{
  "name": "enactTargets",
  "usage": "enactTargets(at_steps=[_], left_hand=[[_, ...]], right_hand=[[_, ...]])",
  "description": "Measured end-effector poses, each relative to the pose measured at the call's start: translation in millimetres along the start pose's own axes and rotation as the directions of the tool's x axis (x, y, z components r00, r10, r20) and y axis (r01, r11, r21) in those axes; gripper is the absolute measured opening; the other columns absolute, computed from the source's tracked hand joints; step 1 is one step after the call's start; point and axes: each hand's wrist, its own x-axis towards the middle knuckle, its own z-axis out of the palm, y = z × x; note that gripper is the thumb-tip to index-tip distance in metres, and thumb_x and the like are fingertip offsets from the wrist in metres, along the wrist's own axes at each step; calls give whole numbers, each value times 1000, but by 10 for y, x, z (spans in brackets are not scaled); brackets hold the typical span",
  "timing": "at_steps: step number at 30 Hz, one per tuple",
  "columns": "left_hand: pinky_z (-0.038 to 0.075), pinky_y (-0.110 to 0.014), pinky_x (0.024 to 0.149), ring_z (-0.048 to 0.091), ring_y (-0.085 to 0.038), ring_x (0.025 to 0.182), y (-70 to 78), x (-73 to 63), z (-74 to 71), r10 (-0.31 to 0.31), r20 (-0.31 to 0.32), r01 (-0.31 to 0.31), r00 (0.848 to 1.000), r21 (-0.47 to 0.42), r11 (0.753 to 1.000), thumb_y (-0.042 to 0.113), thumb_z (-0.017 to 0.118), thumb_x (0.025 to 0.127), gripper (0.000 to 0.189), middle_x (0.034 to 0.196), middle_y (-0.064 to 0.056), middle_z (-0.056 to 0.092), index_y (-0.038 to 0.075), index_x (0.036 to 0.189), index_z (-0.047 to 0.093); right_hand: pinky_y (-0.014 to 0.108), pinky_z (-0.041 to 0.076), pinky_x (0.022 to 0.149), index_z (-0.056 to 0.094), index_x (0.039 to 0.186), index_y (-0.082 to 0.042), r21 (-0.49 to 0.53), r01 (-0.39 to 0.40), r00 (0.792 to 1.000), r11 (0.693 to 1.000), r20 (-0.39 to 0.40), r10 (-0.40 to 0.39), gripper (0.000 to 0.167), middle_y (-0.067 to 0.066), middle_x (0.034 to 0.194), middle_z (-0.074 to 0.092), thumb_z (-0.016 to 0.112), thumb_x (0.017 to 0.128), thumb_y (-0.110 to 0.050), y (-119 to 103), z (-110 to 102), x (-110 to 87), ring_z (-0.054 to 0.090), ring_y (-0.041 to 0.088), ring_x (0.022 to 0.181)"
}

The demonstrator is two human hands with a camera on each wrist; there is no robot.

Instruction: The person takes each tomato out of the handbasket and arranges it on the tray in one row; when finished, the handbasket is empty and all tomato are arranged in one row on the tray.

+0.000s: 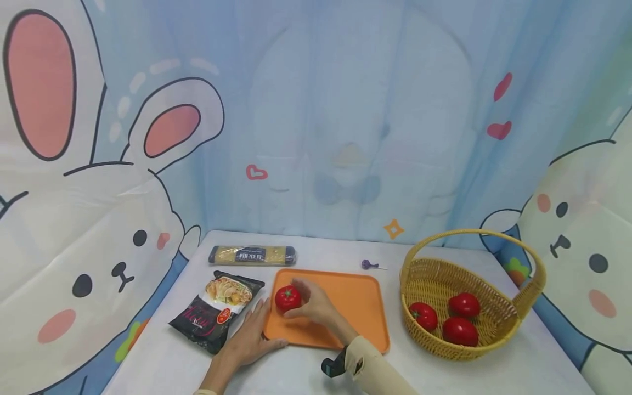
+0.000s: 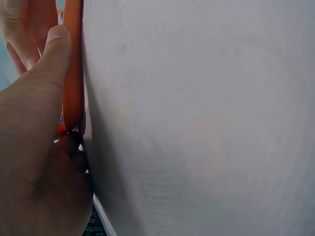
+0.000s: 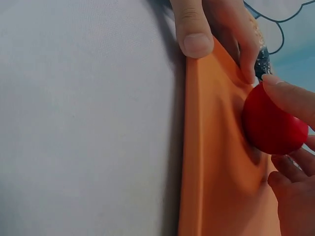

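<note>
A red tomato [image 1: 288,298] with a green top sits at the left end of the orange tray [image 1: 353,304]. My right hand [image 1: 320,308] holds the tomato from its right side; in the right wrist view the thumb lies on the tomato [image 3: 273,123] and fingers curve round its other side. My left hand [image 1: 249,339] rests at the tray's near left corner, its fingers extended along the left side. The left thumb [image 2: 58,46] touches the near rim in the left wrist view. Some left fingertips are hidden there.
To the left lies a black noodle packet [image 1: 217,310], with a pasta packet [image 1: 252,255] behind it. A purple lollipop [image 1: 367,264] lies behind the tray. At the right, a wicker basket [image 1: 419,345] with a tall handle contains three red tomatoes [image 1: 460,331].
</note>
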Motion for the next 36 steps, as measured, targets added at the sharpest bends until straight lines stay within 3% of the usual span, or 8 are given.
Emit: enactTargets(at_steps=[8,16,20,27,31,36], left_hand=[[22,-68,130,20,-51,162,53,19,-3,-23,14,23,1000,-2,1000,61,83,89,115,175,-26,25,1,170,27],[26,-71,127,23,-55,159,88,0,-32,-57,14,57,998,12,998,61,84,87,115,174,-27,27,2,169,29],[23,-69,130,23,-53,160,79,-6,-26,-44,6,44,999,14,999,60,85,87,115,173,-28,28,-1,168,30],[13,-75,129,24,-47,162,58,-8,-12,-20,8,19,1000,24,1000,60,84,88,115,171,-28,34,-2,167,30],[12,-77,128,24,-45,162,55,-2,-18,-13,9,13,1000,22,1000,60,84,88,114,171,-27,34,-2,167,30],[12,-77,128,24,-46,162,69,-6,-38,-13,13,13,1000,26,1000,58,85,88,114,170,-28,35,-4,167,30]], right_hand=[[58,38,125,46,159,3,-32,27,999,999,-39,-28,91,25,161,51,95,83,-10,-108,-211,-134,46,44,152],[53,36,127,47,162,-11,-116,66,994,991,-75,-75,90,12,165,51,94,86,-21,-477,-510,-438,43,34,156],[51,38,127,52,159,-11,-155,135,987,979,-69,-147,86,12,162,54,95,85,-22,-664,-723,-634,46,34,154],[51,55,111,61,150,-7,-308,273,952,911,-48,-302,67,13,149,66,89,92,-22,-856,-1274,-1086,62,39,138],[41,62,103,73,135,-10,-379,250,945,891,-105,-310,47,6,132,76,89,92,-20,-837,-1657,-1315,72,26,123],[29,65,93,79,121,-10,-386,189,952,903,-154,-265,32,3,115,81,89,91,-17,-665,-2133,-1543,77,19,109]])
